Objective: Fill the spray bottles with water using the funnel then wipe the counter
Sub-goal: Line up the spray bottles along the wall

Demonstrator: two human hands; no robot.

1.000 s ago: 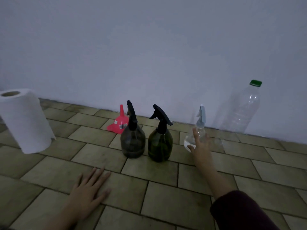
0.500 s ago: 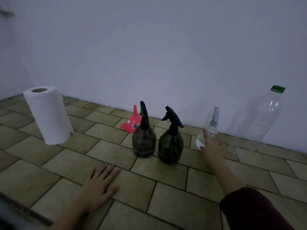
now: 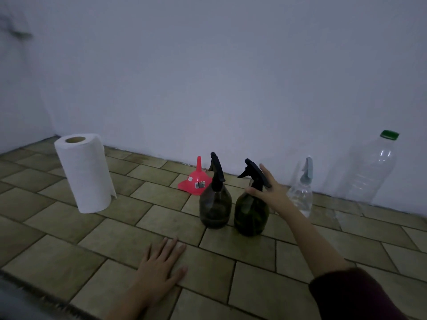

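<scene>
Spray bottles upright in a row on the tiled counter, near the wall: dark bottle on the left, green bottle just beside it, clear bottle further right and apart. Pink funnel mouth-down behind the dark bottle. Large water bottle, green cap on, at the far right. Paper towel roll well apart on the left.

Right hand at the sprayer head of the green bottle, fingers spread and straight behind the head, thumb low in front of the neck, nothing closed yet. Cannot tell whether skin meets plastic. Left hand flat on the counter, fingers straight and slightly apart, holding nothing.

Likely step: taking hold of the green bottle to unscrew its head, none of the three looking opened yet.

- Close around the collar under the trigger, not the trigger or nozzle, so the head turns without spraying.
- Bring the left hand up to the belly of the bottle and hold it while twisting; a rounded, light bottle probably spins or tips otherwise.
- Pull the bottle forward first, away from the dark bottle just beside it, to avoid knocking that one over.
- Lift the head straight up so that any dip tube inside comes out cleanly, then lay it on the counter within reach.
</scene>
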